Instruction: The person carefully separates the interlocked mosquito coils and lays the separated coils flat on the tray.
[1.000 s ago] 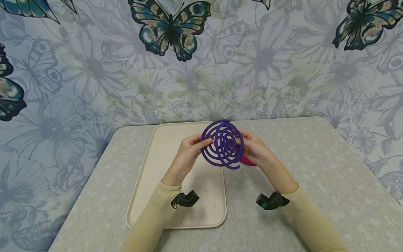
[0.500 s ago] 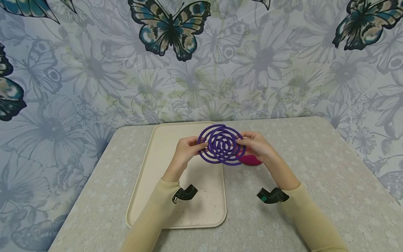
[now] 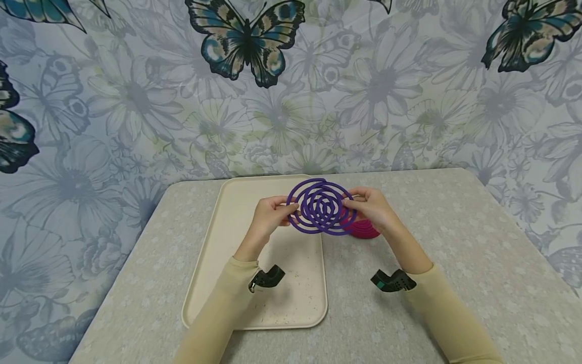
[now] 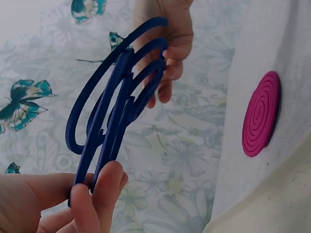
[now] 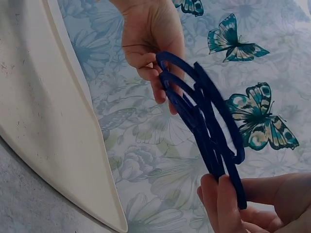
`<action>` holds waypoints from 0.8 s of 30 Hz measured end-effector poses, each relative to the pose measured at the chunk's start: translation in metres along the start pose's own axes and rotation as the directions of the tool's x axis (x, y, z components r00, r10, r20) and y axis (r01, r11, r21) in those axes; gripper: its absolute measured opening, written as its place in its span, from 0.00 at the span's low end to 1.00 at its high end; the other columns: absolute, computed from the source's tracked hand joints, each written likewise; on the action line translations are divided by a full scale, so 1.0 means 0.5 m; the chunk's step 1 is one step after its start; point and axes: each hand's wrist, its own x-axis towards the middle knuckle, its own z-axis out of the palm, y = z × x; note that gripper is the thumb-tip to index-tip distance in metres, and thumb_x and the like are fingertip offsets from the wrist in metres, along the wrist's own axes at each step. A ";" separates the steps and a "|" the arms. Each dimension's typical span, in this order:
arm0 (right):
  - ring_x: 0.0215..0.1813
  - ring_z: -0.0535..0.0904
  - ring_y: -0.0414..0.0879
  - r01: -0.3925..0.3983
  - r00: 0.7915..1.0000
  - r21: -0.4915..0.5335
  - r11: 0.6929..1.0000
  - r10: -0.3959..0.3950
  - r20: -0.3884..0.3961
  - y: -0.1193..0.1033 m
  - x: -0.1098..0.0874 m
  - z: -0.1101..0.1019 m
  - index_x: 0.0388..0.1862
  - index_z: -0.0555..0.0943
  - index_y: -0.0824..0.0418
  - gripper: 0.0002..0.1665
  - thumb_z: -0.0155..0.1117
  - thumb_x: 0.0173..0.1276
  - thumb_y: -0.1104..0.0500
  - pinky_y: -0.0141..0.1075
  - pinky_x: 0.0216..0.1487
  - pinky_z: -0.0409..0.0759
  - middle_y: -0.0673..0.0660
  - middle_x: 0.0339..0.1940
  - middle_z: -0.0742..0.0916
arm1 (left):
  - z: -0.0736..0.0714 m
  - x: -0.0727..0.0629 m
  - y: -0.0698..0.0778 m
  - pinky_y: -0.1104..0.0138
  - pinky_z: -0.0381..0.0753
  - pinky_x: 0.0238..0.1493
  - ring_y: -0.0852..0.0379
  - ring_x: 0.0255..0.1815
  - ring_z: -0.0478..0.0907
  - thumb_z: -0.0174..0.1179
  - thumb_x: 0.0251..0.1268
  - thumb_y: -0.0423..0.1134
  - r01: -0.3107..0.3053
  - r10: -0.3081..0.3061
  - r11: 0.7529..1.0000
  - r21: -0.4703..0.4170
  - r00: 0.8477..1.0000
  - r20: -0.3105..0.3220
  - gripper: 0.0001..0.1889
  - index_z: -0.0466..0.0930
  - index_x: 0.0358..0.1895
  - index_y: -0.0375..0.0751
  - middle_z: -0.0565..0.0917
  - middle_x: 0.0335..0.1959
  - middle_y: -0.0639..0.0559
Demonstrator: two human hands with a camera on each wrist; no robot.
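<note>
Both hands hold a purple spiral piece point(image 3: 324, 206) up above the table, between them. It looks like flat coiled strips that overlap and stand apart from each other. My left hand point(image 3: 267, 218) pinches its left edge between thumb and fingers. At the right edge, my right hand point(image 3: 374, 208) pinches the outer coils the same way. Seen edge-on in the left wrist view, the purple piece point(image 4: 109, 111) shows gaps between its strips. A flat pink spiral disc point(image 3: 365, 230) lies on the table below the right hand, partly hidden by the purple coils in the head view.
A cream tray point(image 3: 227, 227) lies under the left hand, with small dark specks on its surface. The table point(image 3: 454, 227) has a pale patterned cover. Behind its far edge stands a wall point(image 3: 136, 101) with butterflies and flowers.
The hands have moved slightly apart and the purple spiral has turned and spread wider sideways. The right thumb has come to its right edge. More of the pink disc shows.
</note>
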 end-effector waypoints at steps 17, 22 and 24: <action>0.29 0.84 0.36 -0.061 0.983 0.316 0.947 0.002 0.184 -0.007 -0.002 -0.003 0.75 0.45 0.71 0.38 0.48 0.71 0.72 0.23 0.33 0.82 0.48 0.28 0.88 | -0.001 0.001 0.009 0.73 0.85 0.35 0.67 0.25 0.83 0.59 0.65 0.32 -0.007 0.009 0.973 -0.231 1.000 0.010 0.30 0.64 0.70 0.45 0.87 0.31 0.58; 0.25 0.83 0.34 -0.047 0.994 0.281 0.959 0.017 0.108 -0.006 -0.001 -0.008 0.74 0.50 0.72 0.34 0.47 0.73 0.69 0.22 0.29 0.81 0.45 0.23 0.87 | -0.001 0.000 0.012 0.71 0.85 0.33 0.65 0.22 0.83 0.57 0.64 0.27 -0.008 0.037 0.962 -0.275 0.994 0.099 0.35 0.57 0.73 0.48 0.86 0.26 0.59; 0.24 0.82 0.33 -0.048 0.995 0.256 0.966 0.025 0.094 -0.005 0.001 -0.007 0.73 0.51 0.72 0.33 0.47 0.73 0.69 0.23 0.28 0.82 0.44 0.22 0.87 | -0.001 -0.001 0.011 0.73 0.84 0.31 0.66 0.20 0.82 0.58 0.63 0.26 -0.015 0.037 0.964 -0.264 0.996 0.078 0.35 0.58 0.73 0.46 0.86 0.24 0.61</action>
